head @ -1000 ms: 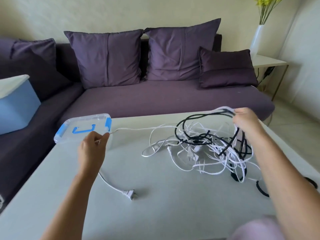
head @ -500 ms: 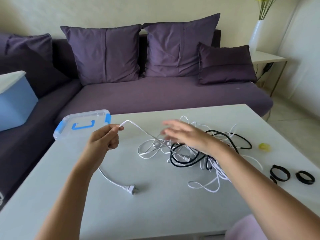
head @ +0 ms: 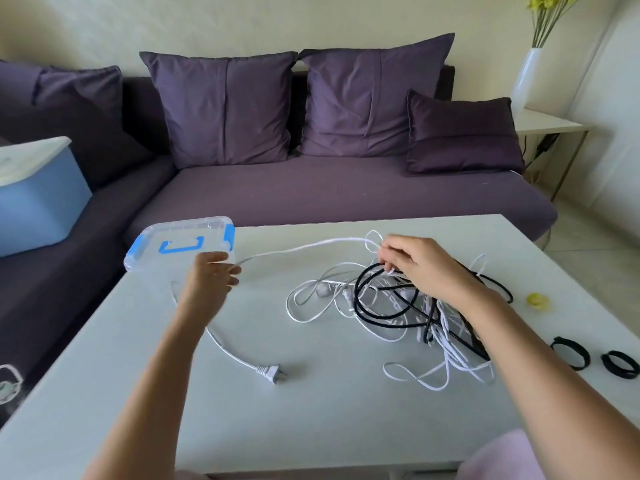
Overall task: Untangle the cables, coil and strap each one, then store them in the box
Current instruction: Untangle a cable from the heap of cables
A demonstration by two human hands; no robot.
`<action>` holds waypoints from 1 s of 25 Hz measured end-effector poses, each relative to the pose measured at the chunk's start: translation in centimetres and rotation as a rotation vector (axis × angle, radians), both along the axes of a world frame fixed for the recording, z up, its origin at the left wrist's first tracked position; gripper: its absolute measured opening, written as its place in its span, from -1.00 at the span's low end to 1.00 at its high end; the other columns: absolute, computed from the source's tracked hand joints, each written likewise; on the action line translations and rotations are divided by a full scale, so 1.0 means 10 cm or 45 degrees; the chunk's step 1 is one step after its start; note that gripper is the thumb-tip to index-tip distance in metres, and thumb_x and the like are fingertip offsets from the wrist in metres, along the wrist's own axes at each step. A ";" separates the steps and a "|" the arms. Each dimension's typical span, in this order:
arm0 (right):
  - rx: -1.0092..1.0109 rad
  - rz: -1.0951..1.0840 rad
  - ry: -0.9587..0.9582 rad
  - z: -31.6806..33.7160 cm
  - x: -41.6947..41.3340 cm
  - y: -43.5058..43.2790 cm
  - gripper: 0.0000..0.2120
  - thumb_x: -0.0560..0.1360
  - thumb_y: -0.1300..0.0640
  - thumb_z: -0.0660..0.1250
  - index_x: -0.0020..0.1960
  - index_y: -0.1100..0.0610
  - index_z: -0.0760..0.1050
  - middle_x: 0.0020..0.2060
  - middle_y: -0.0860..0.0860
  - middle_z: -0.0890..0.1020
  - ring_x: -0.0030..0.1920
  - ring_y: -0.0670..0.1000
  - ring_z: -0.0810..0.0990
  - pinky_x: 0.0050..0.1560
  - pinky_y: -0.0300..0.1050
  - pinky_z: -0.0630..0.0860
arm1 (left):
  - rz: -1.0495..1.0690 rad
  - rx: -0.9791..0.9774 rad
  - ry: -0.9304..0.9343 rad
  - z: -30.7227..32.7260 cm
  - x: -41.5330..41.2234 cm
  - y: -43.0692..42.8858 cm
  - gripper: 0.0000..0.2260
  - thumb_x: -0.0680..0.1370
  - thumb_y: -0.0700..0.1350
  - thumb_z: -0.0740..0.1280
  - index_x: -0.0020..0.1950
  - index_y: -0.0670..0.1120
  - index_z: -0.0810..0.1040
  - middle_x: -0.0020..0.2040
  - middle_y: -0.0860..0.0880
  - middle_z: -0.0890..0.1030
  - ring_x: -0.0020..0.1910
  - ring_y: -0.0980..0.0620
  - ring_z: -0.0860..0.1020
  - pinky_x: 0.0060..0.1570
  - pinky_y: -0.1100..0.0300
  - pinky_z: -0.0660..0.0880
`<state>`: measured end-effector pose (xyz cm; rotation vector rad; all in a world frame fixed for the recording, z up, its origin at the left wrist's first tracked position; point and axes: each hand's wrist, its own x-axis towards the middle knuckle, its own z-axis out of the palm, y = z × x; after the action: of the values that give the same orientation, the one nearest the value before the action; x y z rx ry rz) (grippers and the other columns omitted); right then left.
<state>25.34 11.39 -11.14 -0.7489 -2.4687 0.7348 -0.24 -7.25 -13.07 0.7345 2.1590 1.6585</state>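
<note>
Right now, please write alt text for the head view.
A person's left hand holds a white power cable while the right hand pinches a tangle of black and white cables on a white table, beside a lidded clear box.

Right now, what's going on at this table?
A person is freeing one cable from a knot. The left hand grips a white cable stretched toward the right hand, whose fingers pinch into the tangle of white and black cables. The cable's plug lies on the table. The box is closed. Nothing is coiled yet, and the straps lie unused.
</note>
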 end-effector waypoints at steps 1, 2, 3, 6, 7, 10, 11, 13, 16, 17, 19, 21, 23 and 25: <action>0.062 0.031 0.100 0.11 -0.04 -0.08 -0.82 0.60 0.09 0.21 -0.16 0.08 0.46 -0.37 -0.04 0.54 -0.44 -0.14 0.41 -0.34 -0.16 0.40 | -0.027 -0.095 0.200 -0.04 0.10 0.03 -0.68 0.53 -0.43 0.12 0.24 -0.22 0.38 0.05 -0.16 0.55 -0.01 -0.12 0.53 -0.03 0.17 0.40; 0.144 0.085 0.176 0.21 -0.08 -0.17 -0.84 0.60 0.11 0.21 -0.14 0.09 0.46 -0.37 -0.04 0.53 -0.42 -0.12 0.43 -0.30 -0.18 0.42 | -0.094 -0.125 0.392 -0.04 0.25 0.03 -0.61 0.50 -0.41 0.13 0.31 -0.20 0.37 0.20 -0.10 0.50 0.16 -0.04 0.47 0.12 0.20 0.34; 0.229 0.156 0.208 0.30 -0.11 -0.26 -0.85 0.60 0.11 0.21 -0.11 0.11 0.46 -0.36 -0.04 0.53 -0.38 -0.10 0.45 -0.26 -0.21 0.42 | -0.207 -0.067 0.525 -0.01 0.44 0.02 -0.56 0.47 -0.35 0.14 0.35 -0.16 0.35 0.28 -0.01 0.44 0.25 0.09 0.40 0.21 0.28 0.27; 0.337 0.330 0.064 0.30 -0.21 -0.49 -0.84 0.59 0.03 0.20 -0.09 0.08 0.47 -0.39 -0.02 0.52 -0.39 0.02 0.44 -0.29 -0.11 0.39 | -0.647 0.167 0.633 0.11 0.91 0.05 -0.54 0.40 -0.11 0.13 0.31 -0.09 0.40 0.15 0.08 0.53 0.12 0.23 0.45 0.12 0.41 0.32; 0.313 0.344 0.001 0.26 -0.24 -0.53 -0.83 0.59 0.01 0.20 -0.11 0.07 0.46 -0.42 -0.01 0.48 -0.40 0.03 0.41 -0.31 -0.07 0.37 | -0.689 0.156 0.626 0.11 1.00 0.06 -0.62 0.44 -0.05 0.13 0.22 -0.09 0.46 -0.06 0.07 0.58 -0.06 0.22 0.50 -0.03 0.37 0.38; 0.088 0.285 -0.141 0.16 -0.26 -0.49 -0.78 0.57 0.00 0.27 -0.22 0.05 0.46 -0.48 -0.05 0.41 -0.45 -0.03 0.32 -0.36 -0.08 0.28 | -0.452 -0.008 0.676 0.07 1.01 0.13 -0.76 0.60 -0.04 0.21 -0.18 -0.12 0.54 -0.51 0.11 0.44 -0.47 0.15 0.35 -0.43 0.35 0.24; -0.012 0.276 -0.221 0.11 -0.25 -0.45 -0.75 0.55 -0.01 0.30 -0.27 0.04 0.46 -0.49 -0.06 0.40 -0.46 -0.08 0.30 -0.37 -0.12 0.25 | -0.401 -0.047 0.694 0.07 0.98 0.13 -0.73 0.60 -0.08 0.23 -0.28 -0.07 0.51 -0.56 0.11 0.38 -0.51 0.12 0.31 -0.47 0.34 0.21; -0.188 0.316 -0.402 0.01 -0.22 -0.39 -0.72 0.53 -0.04 0.31 -0.31 0.06 0.48 -0.46 -0.07 0.44 -0.47 -0.15 0.32 -0.38 -0.23 0.24 | -0.403 0.031 0.581 0.12 0.92 0.11 -0.70 0.59 -0.06 0.24 -0.36 0.01 0.46 -0.57 0.06 0.25 -0.53 0.10 0.20 -0.51 0.31 0.14; -0.387 0.329 -0.389 -0.13 -0.21 -0.33 -0.75 0.57 0.00 0.26 -0.24 0.08 0.51 -0.35 -0.11 0.55 -0.42 -0.25 0.42 -0.32 -0.37 0.29 | -0.383 0.363 0.173 0.25 0.73 0.07 -0.72 0.56 0.00 0.19 -0.33 -0.05 0.45 -0.54 0.12 0.21 -0.53 0.14 0.16 -0.52 0.32 0.14; -0.390 0.300 -0.360 -0.15 -0.20 -0.29 -0.77 0.58 0.03 0.25 -0.21 0.08 0.50 -0.32 -0.11 0.57 -0.41 -0.27 0.43 -0.31 -0.39 0.29 | -0.372 0.452 0.063 0.30 0.67 0.05 -0.71 0.59 -0.04 0.19 -0.31 -0.08 0.43 -0.54 0.12 0.21 -0.53 0.15 0.15 -0.52 0.34 0.14; -0.297 0.235 -0.360 -0.19 -0.19 -0.21 -0.82 0.58 0.04 0.26 -0.15 0.08 0.52 -0.29 -0.12 0.58 -0.36 -0.25 0.45 -0.27 -0.34 0.32 | -0.410 0.581 -0.098 0.38 0.62 0.01 -0.70 0.64 -0.11 0.14 -0.30 -0.10 0.40 -0.52 0.15 0.18 -0.53 0.17 0.12 -0.52 0.37 0.12; -0.200 0.184 -0.347 -0.24 -0.18 -0.14 -0.86 0.56 0.04 0.29 -0.13 0.06 0.54 -0.32 -0.13 0.57 -0.35 -0.25 0.46 -0.25 -0.29 0.33 | -0.467 0.695 -0.227 0.48 0.62 0.00 -0.69 0.64 -0.11 0.13 -0.31 -0.08 0.40 -0.49 0.14 0.18 -0.52 0.18 0.11 -0.51 0.35 0.08; -0.179 0.145 -0.188 -0.22 -0.18 -0.10 -0.87 0.56 0.09 0.30 -0.11 0.10 0.57 -0.29 -0.13 0.62 -0.34 -0.29 0.52 -0.24 -0.32 0.36 | -0.446 0.785 -0.333 0.58 0.57 0.01 -0.65 0.64 -0.13 0.10 -0.34 -0.05 0.43 -0.46 0.11 0.18 -0.52 0.18 0.10 -0.50 0.32 0.06; -0.091 0.043 0.075 -0.04 -0.13 -0.07 -0.86 0.58 0.14 0.25 -0.07 0.11 0.57 -0.25 -0.07 0.66 -0.39 -0.20 0.55 -0.31 -0.28 0.42 | -0.322 0.762 -0.269 0.61 0.43 0.00 -0.66 0.63 -0.12 0.13 -0.34 -0.06 0.42 -0.49 0.12 0.18 -0.51 0.16 0.08 -0.48 0.28 0.04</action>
<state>23.99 10.74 -11.58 -0.7032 -2.4185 0.8493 4.03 -7.24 -6.98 0.8902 1.3595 2.1386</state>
